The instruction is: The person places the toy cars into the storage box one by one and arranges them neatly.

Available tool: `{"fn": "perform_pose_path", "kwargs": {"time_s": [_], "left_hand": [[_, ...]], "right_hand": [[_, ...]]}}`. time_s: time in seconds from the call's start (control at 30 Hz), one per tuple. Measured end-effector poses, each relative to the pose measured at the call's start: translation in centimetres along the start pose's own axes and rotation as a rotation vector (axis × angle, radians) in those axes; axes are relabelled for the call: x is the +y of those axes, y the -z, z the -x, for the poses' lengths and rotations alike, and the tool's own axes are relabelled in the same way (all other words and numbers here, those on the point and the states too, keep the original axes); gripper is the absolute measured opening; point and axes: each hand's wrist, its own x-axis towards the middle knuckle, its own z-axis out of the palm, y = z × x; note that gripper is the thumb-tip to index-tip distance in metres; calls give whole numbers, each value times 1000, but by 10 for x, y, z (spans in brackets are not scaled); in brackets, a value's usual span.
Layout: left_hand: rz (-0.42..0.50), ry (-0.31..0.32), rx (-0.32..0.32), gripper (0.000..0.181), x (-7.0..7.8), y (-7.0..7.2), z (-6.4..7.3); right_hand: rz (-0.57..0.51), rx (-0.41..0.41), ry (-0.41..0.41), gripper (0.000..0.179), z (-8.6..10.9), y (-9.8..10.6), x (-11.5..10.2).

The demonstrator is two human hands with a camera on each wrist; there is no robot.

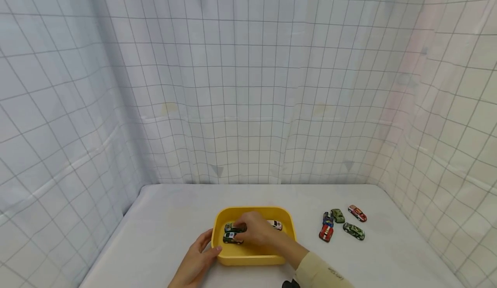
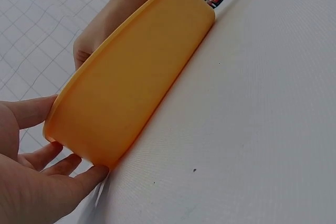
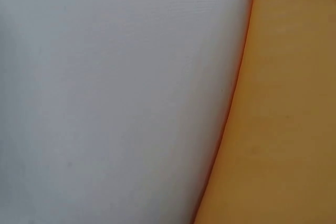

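Observation:
A yellow plastic bin [image 1: 252, 260] sits on the white table in the head view. My left hand [image 1: 199, 255] grips its left end, thumb at the rim and fingers against the outer wall, as the left wrist view also shows. Inside the bin, my right hand [image 1: 252, 230] has curled fingers at two toy cars lying side by side: a black-and-white toy car [image 1: 229, 237] in front and a dark green toy car [image 1: 228, 227] behind. It seems to pinch one of them; the fingers partly cover both. A white toy car [image 1: 276, 224] lies at the bin's right, partly hidden.
Right of the bin lie several toy cars: a blue car [image 1: 328, 218] touching a red car [image 1: 326, 233], a green car [image 1: 338, 215], a camouflage car [image 1: 354, 231] and a red-orange car [image 1: 357, 213]. White gridded curtains [image 1: 248, 107] enclose the table's back and sides.

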Motion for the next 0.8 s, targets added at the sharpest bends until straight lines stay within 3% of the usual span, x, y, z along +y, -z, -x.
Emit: {"fn": "perform_pose_path", "kwargs": {"time_s": [0.23,0.4,0.8], "left_hand": [[-2,-4,13,80,-1,0,-1],[-11,6,38,82,-2,0,-1],[-8,-9,36,81,-2,-2,-1]], "right_hand": [[35,-7,26,27,4,6,3],[1,-13,7,29,5,10,4],[30,9,31,31,17,28,15]]}}
